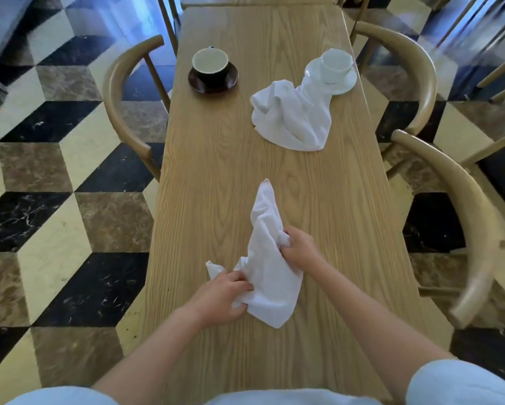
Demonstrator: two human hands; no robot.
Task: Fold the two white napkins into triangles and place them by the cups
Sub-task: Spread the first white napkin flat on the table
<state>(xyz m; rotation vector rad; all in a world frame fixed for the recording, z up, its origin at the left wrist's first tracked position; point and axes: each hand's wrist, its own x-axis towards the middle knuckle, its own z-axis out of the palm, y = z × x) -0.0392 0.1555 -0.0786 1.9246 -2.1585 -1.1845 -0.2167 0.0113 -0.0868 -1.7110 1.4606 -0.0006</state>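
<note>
A crumpled white napkin (pixel 267 258) lies near the front of the wooden table (pixel 216 159). My left hand (pixel 225 296) grips its lower left part, and my right hand (pixel 299 248) grips its right edge, bunching the cloth. A second white napkin (pixel 293 115) lies rumpled farther back on the right; its far corner reaches the white saucer (pixel 346 84) that carries a white cup (pixel 336 64). A dark cup with a pale inside (pixel 210 64) stands on a dark saucer (pixel 213 83) at the back left.
Curved wooden chairs stand along both sides: one at the left (pixel 119 92), one at the back right (pixel 415 68) and one at the near right (pixel 467 214). The floor has a black, cream and brown cube pattern (pixel 55 185).
</note>
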